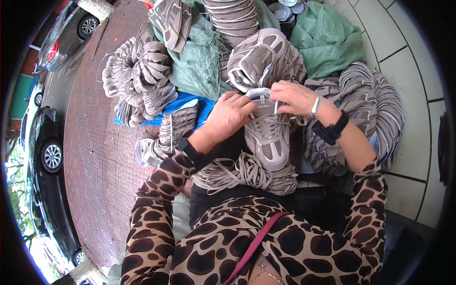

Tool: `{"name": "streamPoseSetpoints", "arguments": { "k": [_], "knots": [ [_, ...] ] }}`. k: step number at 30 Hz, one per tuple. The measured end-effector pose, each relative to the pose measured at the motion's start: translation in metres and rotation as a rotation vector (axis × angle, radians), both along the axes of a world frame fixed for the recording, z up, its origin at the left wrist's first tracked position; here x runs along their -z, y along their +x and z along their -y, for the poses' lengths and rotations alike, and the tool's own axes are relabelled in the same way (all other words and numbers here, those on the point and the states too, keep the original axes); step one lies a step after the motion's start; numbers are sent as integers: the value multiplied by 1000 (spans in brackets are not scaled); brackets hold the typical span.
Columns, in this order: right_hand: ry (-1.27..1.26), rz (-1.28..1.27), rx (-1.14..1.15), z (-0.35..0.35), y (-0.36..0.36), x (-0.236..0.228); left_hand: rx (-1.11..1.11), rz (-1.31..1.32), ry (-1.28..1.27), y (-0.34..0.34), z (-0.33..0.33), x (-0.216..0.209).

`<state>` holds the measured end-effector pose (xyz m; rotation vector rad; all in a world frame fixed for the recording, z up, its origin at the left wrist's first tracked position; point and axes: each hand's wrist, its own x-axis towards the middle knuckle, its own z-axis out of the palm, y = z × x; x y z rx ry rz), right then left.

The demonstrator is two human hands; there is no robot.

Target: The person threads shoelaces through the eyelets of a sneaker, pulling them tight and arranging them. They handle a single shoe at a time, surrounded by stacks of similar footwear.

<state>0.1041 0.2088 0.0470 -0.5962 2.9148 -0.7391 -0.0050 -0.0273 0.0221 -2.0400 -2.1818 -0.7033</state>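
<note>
A grey-beige sneaker upper [269, 148] lies in front of me, toe toward my lap, with laces crossed over its front and its tongue [262, 110] showing. At its left collar edge, the fingers of my left hand [229, 115] are closed on the upper; their tips are partly hidden. On the other side my right hand [298, 99] pinches a pale shoelace [276, 107] near the top eyelets. Across my lap spreads a tangled bundle of beige shoelaces [247, 175], just below the toe.
Nested stacks of sneaker uppers stand ahead [266, 57], at the right [361, 109] and at the left [137, 71]. Green woven sacks [327, 40] and a blue sheet [202, 105] lie among them. Parked cars [50, 156] line the far left, beyond the brick paving [104, 190].
</note>
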Motion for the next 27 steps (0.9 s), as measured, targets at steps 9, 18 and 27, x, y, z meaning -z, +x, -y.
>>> {"name": "streamPoseSetpoints", "arguments": {
  "k": [9, 18, 27],
  "knots": [
    [260, 316, 233, 22, -15, 8, -79, 513, -592, -22, -26, 13],
    [-945, 184, 964, -3, -74, -38, -270, 1225, 99, -60, -80, -25],
    [-1357, 345, 617, 16, -68, -21, -156, 1359, 202, -73, -89, -48]
  ]
}}
